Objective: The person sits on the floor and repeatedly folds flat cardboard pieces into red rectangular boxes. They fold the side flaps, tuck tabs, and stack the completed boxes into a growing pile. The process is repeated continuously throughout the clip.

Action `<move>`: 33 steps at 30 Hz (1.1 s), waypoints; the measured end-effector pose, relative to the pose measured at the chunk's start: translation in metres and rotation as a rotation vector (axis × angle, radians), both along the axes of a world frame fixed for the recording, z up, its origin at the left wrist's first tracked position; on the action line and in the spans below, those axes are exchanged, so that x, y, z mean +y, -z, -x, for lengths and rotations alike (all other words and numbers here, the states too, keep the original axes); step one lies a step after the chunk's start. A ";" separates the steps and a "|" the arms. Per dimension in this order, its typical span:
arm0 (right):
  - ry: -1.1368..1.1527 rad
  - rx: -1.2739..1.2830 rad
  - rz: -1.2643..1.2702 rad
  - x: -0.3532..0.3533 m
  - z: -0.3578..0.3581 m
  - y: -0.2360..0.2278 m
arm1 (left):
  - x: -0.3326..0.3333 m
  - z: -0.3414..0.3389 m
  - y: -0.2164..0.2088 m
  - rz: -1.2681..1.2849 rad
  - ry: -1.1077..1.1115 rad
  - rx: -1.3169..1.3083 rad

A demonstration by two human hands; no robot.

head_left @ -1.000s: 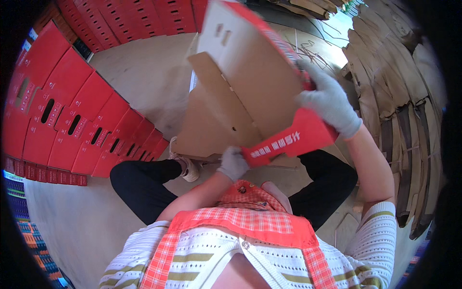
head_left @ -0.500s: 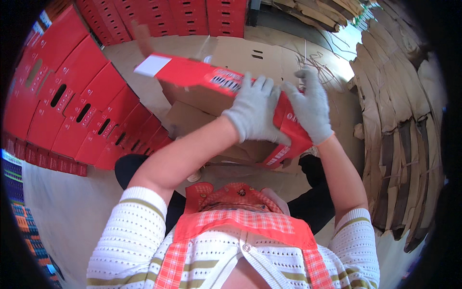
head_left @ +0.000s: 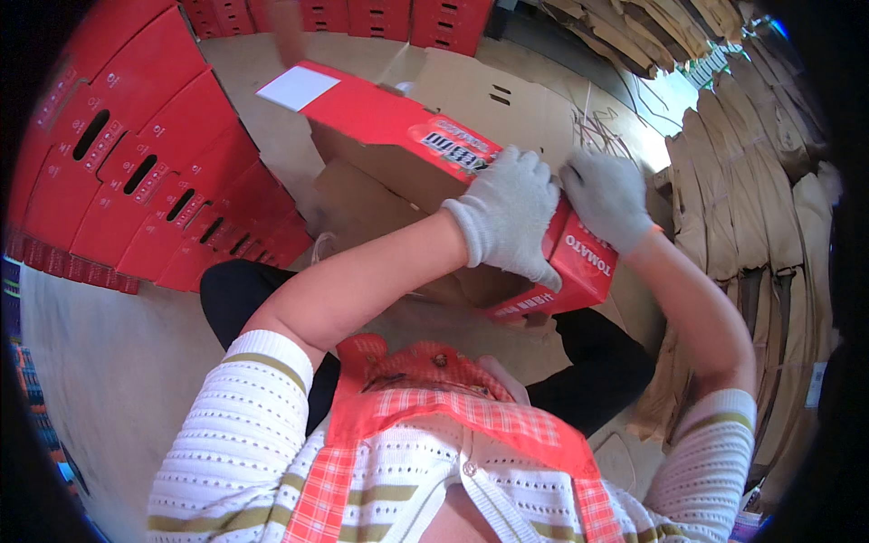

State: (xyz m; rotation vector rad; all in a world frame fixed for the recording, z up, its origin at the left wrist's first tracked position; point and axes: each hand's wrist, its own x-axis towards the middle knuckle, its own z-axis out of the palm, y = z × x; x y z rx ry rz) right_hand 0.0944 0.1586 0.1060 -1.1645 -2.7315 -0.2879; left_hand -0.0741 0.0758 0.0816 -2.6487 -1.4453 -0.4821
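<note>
You are looking down over your own chest at a red cardboard carton (head_left: 389, 127) that you hold in front of you with both gloved hands. The carton is long, red on the outside and plain brown on the inside, and it tilts away from you, its far end up and to your left, its near end low and to your right. A white flap (head_left: 297, 88) shows at the far end.

Your left hand (head_left: 507, 215), in a grey knit glove, lies across the near end of the carton with its fingers curled down over the red face, pressing on it. Your right hand (head_left: 608, 197), in the same kind of glove, is closed around the carton's upper edge just beside the left hand; the two hands are almost touching.

The carton hangs above your lap, over your dark trousers (head_left: 597, 362). You wear a striped white knit top and a red checked apron (head_left: 434, 407).

To your left, a row of finished red boxes (head_left: 154, 172) with slot handles leans in a stack on the floor. More red boxes (head_left: 380, 16) stand along the far edge. To your right, bundles of flat brown cardboard (head_left: 751, 199) stand on edge. A flat brown sheet (head_left: 489, 90) lies on the floor beyond the carton.
</note>
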 end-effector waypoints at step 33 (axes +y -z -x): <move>0.010 1.524 0.361 -0.018 -0.078 0.107 | -0.057 -0.031 0.042 -0.090 0.203 -0.464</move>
